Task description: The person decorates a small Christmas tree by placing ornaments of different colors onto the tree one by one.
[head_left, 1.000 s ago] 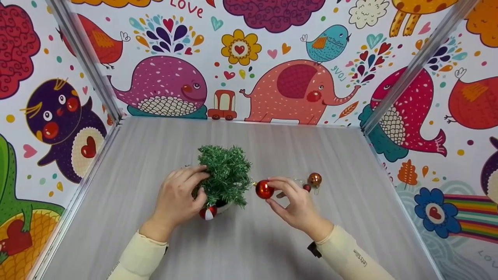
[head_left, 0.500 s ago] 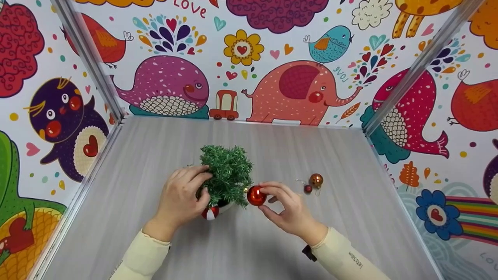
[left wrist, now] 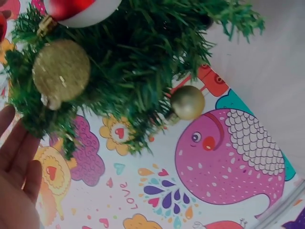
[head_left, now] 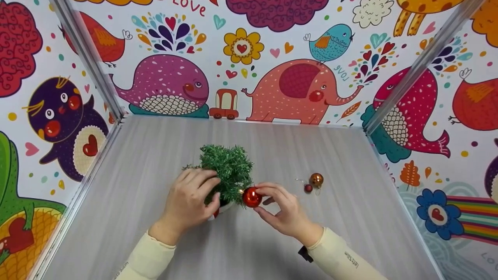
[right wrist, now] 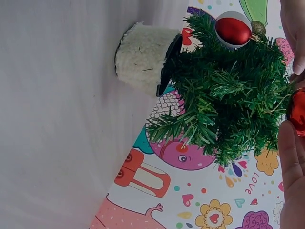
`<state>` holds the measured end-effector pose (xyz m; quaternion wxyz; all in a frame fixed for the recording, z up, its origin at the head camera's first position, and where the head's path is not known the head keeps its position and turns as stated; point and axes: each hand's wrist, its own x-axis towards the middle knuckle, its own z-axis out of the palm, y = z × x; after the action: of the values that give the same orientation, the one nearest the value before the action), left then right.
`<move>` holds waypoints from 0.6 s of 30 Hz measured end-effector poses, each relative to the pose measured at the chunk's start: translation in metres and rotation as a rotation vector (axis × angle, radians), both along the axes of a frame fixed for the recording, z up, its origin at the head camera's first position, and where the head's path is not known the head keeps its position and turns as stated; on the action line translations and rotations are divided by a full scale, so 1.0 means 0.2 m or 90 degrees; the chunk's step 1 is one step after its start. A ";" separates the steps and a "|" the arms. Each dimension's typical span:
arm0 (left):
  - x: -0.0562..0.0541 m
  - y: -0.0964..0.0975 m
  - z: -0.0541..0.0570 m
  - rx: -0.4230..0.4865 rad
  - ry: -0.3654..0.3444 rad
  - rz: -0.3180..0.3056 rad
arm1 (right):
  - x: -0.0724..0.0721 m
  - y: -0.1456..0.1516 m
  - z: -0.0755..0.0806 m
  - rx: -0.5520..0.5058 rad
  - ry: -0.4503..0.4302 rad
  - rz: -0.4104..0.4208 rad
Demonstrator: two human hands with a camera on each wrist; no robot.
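A small artificial Christmas tree (head_left: pixel 227 167) stands in a white fuzzy pot (right wrist: pixel 143 59). My right hand (head_left: pixel 286 212) pinches a shiny red ball ornament (head_left: pixel 252 197) between thumb and fingers, its gold cap against the tree's right-hand branches. At the tree's left side, my left hand (head_left: pixel 190 202) touches the branches, fingers gently bent over them; in the left wrist view these fingers look extended. A red-and-white ball ornament (right wrist: pixel 233 29) hangs on the tree, mostly hidden by the left hand in the head view. Also hanging are a glittery gold ball (left wrist: pixel 62 71) and a smaller gold ball (left wrist: pixel 188 102).
To the right on the grey wood-patterned table (head_left: pixel 342 225) lie an orange-brown ball ornament (head_left: pixel 316 179) and a small dark red ball (head_left: pixel 308 188). Printed wall panels (head_left: pixel 264 46) with metal corner posts (head_left: pixel 412 70) border the table's back and sides.
My right hand has brought the red ball leftward and slightly down, up to the tree's branches. The left hand has shifted right, now covering most of the red-and-white ball.
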<state>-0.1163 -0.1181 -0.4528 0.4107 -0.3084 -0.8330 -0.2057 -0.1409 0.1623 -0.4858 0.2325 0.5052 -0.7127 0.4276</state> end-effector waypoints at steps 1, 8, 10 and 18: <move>0.00 0.01 0.00 -0.006 0.009 -0.004 | 0.00 0.00 0.00 0.000 -0.006 0.002; 0.00 0.06 0.00 -0.028 0.043 -0.010 | 0.01 -0.02 0.00 -0.004 -0.018 0.011; 0.00 0.07 0.00 -0.031 0.048 -0.015 | 0.01 -0.02 0.00 -0.005 -0.015 0.014; -0.01 0.10 -0.02 -0.046 0.043 -0.025 | 0.06 -0.07 0.12 -0.019 -0.024 0.034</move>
<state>-0.1192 -0.0973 -0.4578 0.4232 -0.3458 -0.8194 -0.1731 -0.1280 0.1481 -0.4614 0.2149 0.5121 -0.6969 0.4537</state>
